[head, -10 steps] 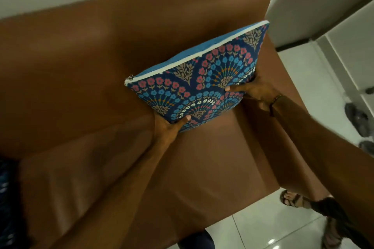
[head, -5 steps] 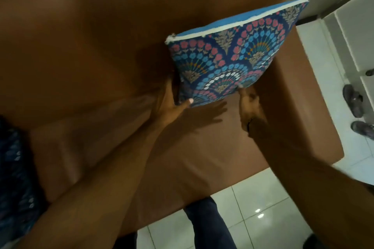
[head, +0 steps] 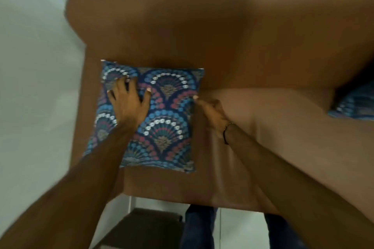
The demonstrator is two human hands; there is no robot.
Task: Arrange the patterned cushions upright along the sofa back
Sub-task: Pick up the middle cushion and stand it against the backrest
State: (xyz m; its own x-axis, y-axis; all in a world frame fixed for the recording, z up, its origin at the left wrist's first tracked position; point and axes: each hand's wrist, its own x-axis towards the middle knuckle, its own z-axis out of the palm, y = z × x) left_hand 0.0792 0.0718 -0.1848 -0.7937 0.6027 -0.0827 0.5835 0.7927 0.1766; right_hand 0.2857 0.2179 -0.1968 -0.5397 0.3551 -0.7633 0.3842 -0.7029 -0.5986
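Note:
A patterned cushion (head: 162, 127), dark blue with blue, red and white fan shapes, leans against the brown sofa back (head: 202, 32) at the sofa's left end. My left hand (head: 129, 103) lies flat on the cushion's upper left face with its fingers spread. My right hand (head: 212, 115) is at the cushion's right edge. One fingertip touches that edge and the other fingers are curled, so a grip is unclear. A second patterned cushion (head: 354, 105) shows partly at the right edge of the view, against the sofa back.
The brown sofa seat (head: 273, 137) stretches between the two cushions. A pale wall (head: 30, 66) borders the sofa's left side. Below the seat's front edge are my legs in dark jeans (head: 199, 228), a pale tiled floor and a dark low object (head: 145, 226).
The view has swung from the sofa's right end to its left end. My hands have left the cushion at the right end and now rest on a different cushion here.

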